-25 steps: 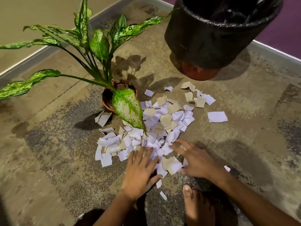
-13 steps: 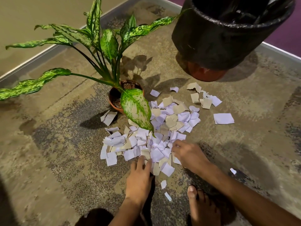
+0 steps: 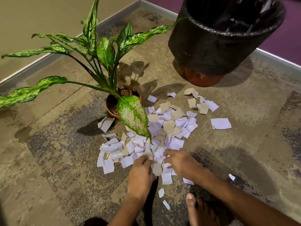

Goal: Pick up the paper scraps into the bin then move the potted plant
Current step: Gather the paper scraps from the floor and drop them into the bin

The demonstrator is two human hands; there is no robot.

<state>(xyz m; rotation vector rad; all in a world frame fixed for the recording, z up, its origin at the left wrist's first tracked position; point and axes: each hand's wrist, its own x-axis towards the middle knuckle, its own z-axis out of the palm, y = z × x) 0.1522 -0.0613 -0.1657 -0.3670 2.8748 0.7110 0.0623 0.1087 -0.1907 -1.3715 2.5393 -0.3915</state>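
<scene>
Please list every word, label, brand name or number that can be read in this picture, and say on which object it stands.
None can be read. The paper scraps show blank white or tan faces; the bin, its black liner and the plant pot carry no visible label. Both hands, left hand and right hand, cover some scraps.

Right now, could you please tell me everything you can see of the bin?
The bin is a round, upright container lined with a glossy black plastic bag folded over its rim and draped down its wall. Below the bag a reddish-brown base shows. It stands on the mottled floor near the purple wall's skirting, beyond the paper scraps. One plant leaf tip reaches its side. Neither hand touches it.
</scene>
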